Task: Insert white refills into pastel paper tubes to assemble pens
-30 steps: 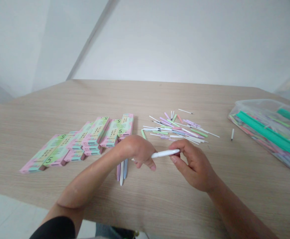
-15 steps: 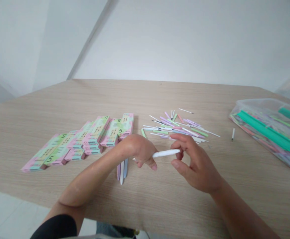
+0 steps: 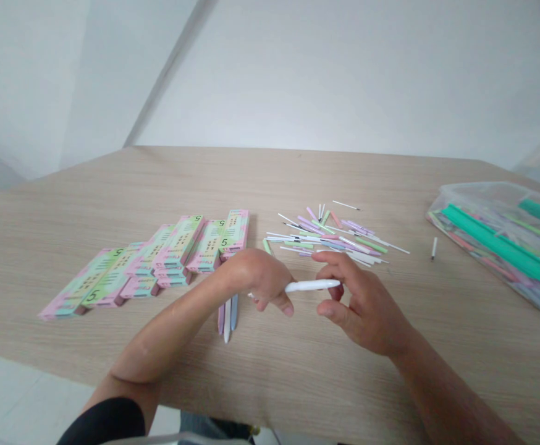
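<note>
A white pen (image 3: 312, 285) lies level above the table, its rear part hidden in my left hand (image 3: 270, 284), which is closed around it. At the pen's tapered end is my right hand (image 3: 367, 303), thumb and forefinger apart. Whether its curled fingers touch the tip, I cannot tell. Below my left wrist rest several pens (image 3: 227, 318) side by side in purple, white and light blue, their upper ends covered by the hand. Beyond my right hand spreads a loose pile of thin refills and coloured pen parts (image 3: 330, 238).
Pink and green cartons (image 3: 177, 247) marked 5 sit in stacked rows on the left of the wooden table (image 3: 288, 179). On the right lies a clear plastic bag (image 3: 506, 235) with green strips, full of coloured pen parts. A short white refill piece (image 3: 434, 248) lies beside it.
The white pen's tip now extends slightly further right, up to the fingers of my right hand. The right hand's fingers have shifted a little; the left hand stays closed on the pen.
</note>
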The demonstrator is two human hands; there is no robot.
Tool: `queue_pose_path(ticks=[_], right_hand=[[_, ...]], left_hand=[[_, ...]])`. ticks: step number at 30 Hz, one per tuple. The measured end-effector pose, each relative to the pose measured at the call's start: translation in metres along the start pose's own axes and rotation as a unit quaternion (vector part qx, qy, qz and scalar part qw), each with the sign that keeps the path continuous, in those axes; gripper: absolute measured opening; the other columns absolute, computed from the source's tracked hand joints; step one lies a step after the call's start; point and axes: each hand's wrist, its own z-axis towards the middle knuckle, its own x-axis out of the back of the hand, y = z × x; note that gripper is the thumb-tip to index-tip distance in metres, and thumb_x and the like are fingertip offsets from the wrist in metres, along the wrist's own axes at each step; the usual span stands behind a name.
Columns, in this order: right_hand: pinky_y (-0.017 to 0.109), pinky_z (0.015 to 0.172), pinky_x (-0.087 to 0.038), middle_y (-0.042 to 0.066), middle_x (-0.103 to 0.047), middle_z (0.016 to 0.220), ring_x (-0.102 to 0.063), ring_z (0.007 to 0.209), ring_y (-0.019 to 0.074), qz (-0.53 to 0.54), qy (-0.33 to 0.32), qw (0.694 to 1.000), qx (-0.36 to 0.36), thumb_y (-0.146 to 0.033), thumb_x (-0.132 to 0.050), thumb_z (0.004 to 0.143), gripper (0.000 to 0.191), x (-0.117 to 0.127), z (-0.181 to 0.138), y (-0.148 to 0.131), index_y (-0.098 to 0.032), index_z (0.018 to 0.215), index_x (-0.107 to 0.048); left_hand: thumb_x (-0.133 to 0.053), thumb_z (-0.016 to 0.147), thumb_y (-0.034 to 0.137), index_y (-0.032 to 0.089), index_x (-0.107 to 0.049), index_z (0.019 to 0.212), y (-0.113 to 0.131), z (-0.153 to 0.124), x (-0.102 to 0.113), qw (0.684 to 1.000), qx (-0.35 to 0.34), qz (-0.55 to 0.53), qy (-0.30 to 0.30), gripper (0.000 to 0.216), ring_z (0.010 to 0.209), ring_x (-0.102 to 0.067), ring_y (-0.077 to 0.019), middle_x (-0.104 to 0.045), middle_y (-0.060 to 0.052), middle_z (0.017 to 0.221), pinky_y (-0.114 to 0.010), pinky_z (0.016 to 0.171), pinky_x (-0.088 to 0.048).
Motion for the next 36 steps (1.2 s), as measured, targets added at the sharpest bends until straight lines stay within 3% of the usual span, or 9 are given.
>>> queue_pose_path(ticks=[2,5,8,11,14,19,24,28,36], right_hand=[[0.026,0.062,-0.040,0.001,-0.060,0.082,-0.052,0.065,0.0132,0.012,0.010,1.000,0.003,-0.033,-0.054,0.083,0.044,0.0004,-0.0001,-0.0013,-0.020,0.122,-0.039],[0.025,0.059,-0.038,0.000,-0.057,0.072,-0.051,0.062,0.0122,-0.016,0.016,1.000,-0.001,-0.028,-0.048,0.086,0.011,0.0001,0.0022,-0.0026,-0.021,0.094,-0.052],[0.025,0.052,-0.032,-0.003,-0.050,0.058,-0.045,0.053,0.0108,-0.052,0.024,0.998,-0.012,-0.033,-0.049,0.087,0.020,-0.0005,0.0035,-0.0008,-0.020,0.072,-0.051],[0.024,0.051,-0.032,-0.003,-0.052,0.060,-0.046,0.052,0.0111,-0.028,0.017,0.999,-0.016,-0.037,-0.055,0.083,0.019,0.0000,0.0009,0.0010,-0.020,0.090,-0.054],[0.025,0.057,-0.038,-0.001,-0.057,0.072,-0.051,0.060,0.0126,0.000,0.023,1.000,-0.009,-0.032,-0.057,0.080,0.040,0.0016,-0.0019,-0.0006,-0.019,0.116,-0.044],[0.024,0.053,-0.033,-0.003,-0.053,0.061,-0.048,0.054,0.0111,-0.053,0.015,0.998,-0.009,-0.028,-0.051,0.085,0.010,0.0030,0.0002,-0.0030,-0.020,0.079,-0.051],[0.026,0.056,-0.035,-0.001,-0.057,0.072,-0.050,0.058,0.0124,-0.048,0.004,0.999,0.001,-0.032,-0.059,0.079,0.041,0.0036,-0.0014,-0.0021,-0.019,0.115,-0.045],[0.025,0.057,-0.035,-0.001,-0.055,0.068,-0.050,0.060,0.0116,-0.056,-0.002,0.998,0.003,-0.025,-0.050,0.085,0.009,0.0030,-0.0009,-0.0043,-0.020,0.091,-0.051],[0.024,0.056,-0.037,-0.002,-0.057,0.069,-0.050,0.059,0.0109,0.043,0.028,0.999,-0.014,-0.028,-0.055,0.084,0.012,0.0013,0.0014,-0.0009,-0.020,0.093,-0.056]], left_hand=[[-0.056,0.082,0.040,0.013,-0.064,0.106,-0.0001,0.0006,-0.0003,1.000,0.004,0.000,-0.005,0.037,0.064,-0.061,-0.0204,-0.071,-0.008,0.074,-0.027,0.054,-0.040],[-0.056,0.082,0.042,0.012,-0.064,0.104,0.0000,0.0028,-0.0011,1.000,0.013,0.004,-0.014,0.038,0.064,-0.062,-0.0217,-0.072,-0.009,0.076,-0.028,0.052,-0.040],[-0.055,0.082,0.043,0.013,-0.064,0.106,0.0008,0.0042,-0.0013,1.000,0.014,0.007,-0.016,0.039,0.065,-0.062,-0.0223,-0.072,-0.009,0.076,-0.028,0.052,-0.040],[-0.056,0.082,0.041,0.014,-0.066,0.103,0.0015,0.0037,-0.0004,1.000,0.004,0.002,-0.012,0.036,0.065,-0.063,-0.0212,-0.071,-0.009,0.075,-0.027,0.055,-0.042],[-0.055,0.083,0.040,0.012,-0.066,0.102,0.0013,0.0037,0.0002,1.000,0.001,0.001,-0.009,0.035,0.066,-0.063,-0.0210,-0.071,-0.009,0.074,-0.027,0.058,-0.043],[-0.056,0.081,0.043,0.011,-0.064,0.106,-0.0004,0.0062,-0.0015,1.000,0.003,-0.001,-0.013,0.041,0.064,-0.063,-0.0227,-0.071,-0.010,0.074,-0.028,0.051,-0.040],[-0.056,0.082,0.040,0.012,-0.065,0.103,-0.0004,0.0053,-0.0011,1.000,-0.015,-0.007,-0.006,0.037,0.065,-0.063,-0.0214,-0.071,-0.010,0.073,-0.027,0.055,-0.042],[-0.055,0.082,0.045,0.011,-0.069,0.092,0.0005,0.0066,-0.0005,1.000,0.002,0.009,-0.024,0.038,0.062,-0.061,-0.0205,-0.071,-0.010,0.075,-0.027,0.053,-0.041],[-0.057,0.083,0.039,0.011,-0.068,0.095,0.0000,0.0081,-0.0013,1.000,-0.005,0.002,-0.013,0.033,0.062,-0.062,-0.0198,-0.071,-0.009,0.072,-0.026,0.052,-0.041]])
